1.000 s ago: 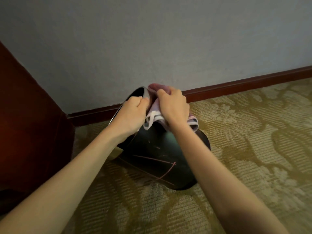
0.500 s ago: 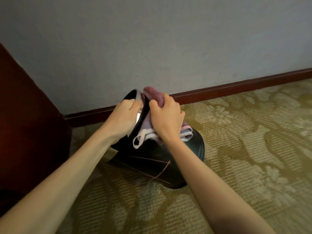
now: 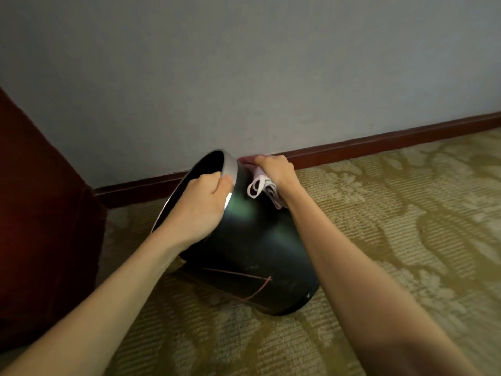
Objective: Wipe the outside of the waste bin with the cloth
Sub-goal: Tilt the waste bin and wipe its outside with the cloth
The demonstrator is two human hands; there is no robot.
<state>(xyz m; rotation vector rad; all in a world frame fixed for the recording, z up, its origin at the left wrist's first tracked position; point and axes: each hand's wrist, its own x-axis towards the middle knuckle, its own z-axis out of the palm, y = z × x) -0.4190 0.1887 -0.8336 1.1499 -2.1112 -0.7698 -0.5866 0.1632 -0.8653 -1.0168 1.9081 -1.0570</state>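
A black waste bin [image 3: 260, 248] with a silver rim is tipped to the left on the carpet, its base near me and its mouth facing away to the left. My left hand [image 3: 202, 204] grips the silver rim, fingers curled over the edge. My right hand [image 3: 275, 172] holds a pale pink cloth [image 3: 261, 187] against the bin's upper outer wall, near the rim on the far right side. Part of the cloth is hidden under my hand. A thin reddish thread lies across the bin's lower wall.
A grey wall with a dark wooden baseboard [image 3: 379, 142] runs just behind the bin. A dark red piece of furniture [image 3: 40, 226] stands at the left. Patterned beige carpet [image 3: 406, 226] spreads to the right and toward me.
The bin has turned, so its rim now shows wider at the left. My right hand has slid the cloth up and to the right along the wall. My left hand has shifted its hold on the rim.
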